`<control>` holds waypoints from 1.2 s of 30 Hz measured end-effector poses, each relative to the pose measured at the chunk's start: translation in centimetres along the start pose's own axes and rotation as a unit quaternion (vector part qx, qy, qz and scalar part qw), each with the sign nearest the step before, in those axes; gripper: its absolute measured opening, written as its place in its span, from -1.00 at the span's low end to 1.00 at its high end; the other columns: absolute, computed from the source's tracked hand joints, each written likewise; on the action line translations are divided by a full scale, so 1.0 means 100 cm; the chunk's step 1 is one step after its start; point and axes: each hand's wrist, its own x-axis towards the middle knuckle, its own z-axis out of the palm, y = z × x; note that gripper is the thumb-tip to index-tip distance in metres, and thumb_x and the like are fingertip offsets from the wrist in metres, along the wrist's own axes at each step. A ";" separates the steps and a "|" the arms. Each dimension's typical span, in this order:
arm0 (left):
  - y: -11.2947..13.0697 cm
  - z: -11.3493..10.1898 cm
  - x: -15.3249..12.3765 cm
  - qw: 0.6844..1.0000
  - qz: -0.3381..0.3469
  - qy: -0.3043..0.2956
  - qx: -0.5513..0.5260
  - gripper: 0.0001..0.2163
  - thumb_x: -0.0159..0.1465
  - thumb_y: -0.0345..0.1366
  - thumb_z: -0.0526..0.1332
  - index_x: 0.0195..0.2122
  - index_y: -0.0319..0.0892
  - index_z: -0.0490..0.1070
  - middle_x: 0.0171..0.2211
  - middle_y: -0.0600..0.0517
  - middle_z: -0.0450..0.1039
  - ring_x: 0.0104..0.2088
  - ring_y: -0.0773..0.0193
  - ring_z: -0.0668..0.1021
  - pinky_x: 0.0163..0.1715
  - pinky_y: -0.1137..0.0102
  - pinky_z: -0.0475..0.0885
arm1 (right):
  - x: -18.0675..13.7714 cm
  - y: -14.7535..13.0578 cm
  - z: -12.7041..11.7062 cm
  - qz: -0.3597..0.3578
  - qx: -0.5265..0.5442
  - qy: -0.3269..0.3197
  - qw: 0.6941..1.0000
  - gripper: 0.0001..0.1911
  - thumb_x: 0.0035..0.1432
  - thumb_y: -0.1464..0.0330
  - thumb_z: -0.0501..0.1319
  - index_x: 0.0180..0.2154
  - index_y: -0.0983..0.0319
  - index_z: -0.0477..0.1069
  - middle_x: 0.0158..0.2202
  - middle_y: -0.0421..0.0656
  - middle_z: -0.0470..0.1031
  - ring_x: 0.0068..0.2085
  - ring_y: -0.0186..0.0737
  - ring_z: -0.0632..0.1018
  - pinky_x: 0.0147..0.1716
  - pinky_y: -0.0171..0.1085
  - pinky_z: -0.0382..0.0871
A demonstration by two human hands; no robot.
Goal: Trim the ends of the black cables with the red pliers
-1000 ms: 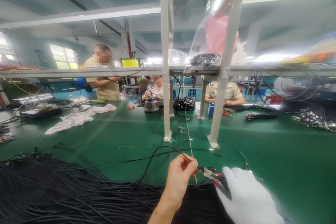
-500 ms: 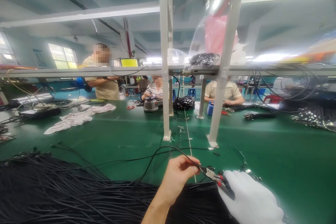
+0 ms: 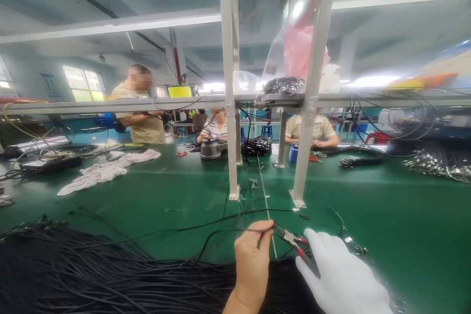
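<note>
My bare left hand (image 3: 253,263) pinches the end of a thin black cable (image 3: 217,232) just above the green table (image 3: 165,196). My right hand (image 3: 340,279), in a white glove, grips red-handled pliers (image 3: 292,241). The pliers' jaws point at the cable end by my left fingertips. A large pile of black cables (image 3: 91,274) lies along the near edge, under both hands.
Two white frame posts (image 3: 230,108) stand on the table ahead of my hands. White cloths (image 3: 106,170) lie at the left. A grey device (image 3: 209,148) and cable coils (image 3: 257,145) sit farther back. Three people work on the table's far side.
My left hand has turned more upright and lowered the cable end, so the cable loop is flatter. The gloved right hand and pliers have shifted slightly left and forward.
</note>
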 end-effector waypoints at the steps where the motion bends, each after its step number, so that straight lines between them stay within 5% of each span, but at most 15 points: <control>1: -0.001 0.000 -0.002 0.999 0.033 0.017 0.024 -0.84 0.23 -0.43 0.25 -0.25 -0.12 0.63 -0.28 0.00 0.67 -0.26 0.20 0.67 -0.13 0.35 0.58 | 0.001 -0.001 0.000 0.001 -0.007 0.001 1.000 -0.63 0.24 0.13 0.07 -0.01 0.17 0.38 -0.29 -0.11 0.47 -0.43 -0.18 0.53 -0.56 -0.28 0.29; 13: -0.010 -0.002 -0.004 0.964 0.219 0.057 0.142 -0.76 0.28 -0.52 0.18 -0.13 -0.17 0.59 -0.27 -0.05 0.66 -0.27 0.19 0.68 -0.17 0.36 0.61 | 0.009 -0.015 -0.005 -0.049 -0.101 0.067 0.992 -0.85 0.14 0.26 0.17 -0.27 0.18 0.39 -0.47 -0.14 0.36 -0.44 -0.13 0.46 -0.57 -0.30 0.16; 18: -0.007 -0.006 -0.003 0.975 0.156 0.031 0.153 -0.73 0.26 -0.51 0.19 -0.13 -0.12 0.61 -0.24 -0.07 0.67 -0.23 0.13 0.68 -0.15 0.31 0.60 | 0.009 -0.017 -0.002 -0.076 -0.098 0.125 0.984 -0.86 0.08 0.22 0.20 -0.39 0.15 0.34 -0.55 -0.20 0.31 -0.55 -0.20 0.41 -0.63 -0.32 0.05; 31: -0.004 -0.004 -0.002 0.995 0.061 -0.042 0.064 -0.76 0.27 -0.38 0.21 -0.10 -0.05 0.61 -0.14 -0.11 0.64 -0.11 0.02 0.64 0.00 0.18 0.51 | 0.009 -0.016 0.000 -0.038 -0.108 0.081 0.990 -0.88 0.10 0.29 0.19 -0.47 0.12 0.32 -0.59 -0.23 0.37 -0.56 -0.19 0.44 -0.56 -0.28 0.03; 36: 0.005 -0.004 0.001 0.998 0.016 -0.046 0.049 -0.82 0.31 -0.28 0.18 -0.19 -0.11 0.58 -0.21 -0.11 0.63 -0.15 0.05 0.63 -0.07 0.24 0.49 | 0.008 -0.008 0.005 -0.071 -0.092 0.123 0.986 -0.83 0.12 0.28 0.18 -0.49 0.14 0.27 -0.61 -0.26 0.33 -0.58 -0.26 0.40 -0.55 -0.29 0.04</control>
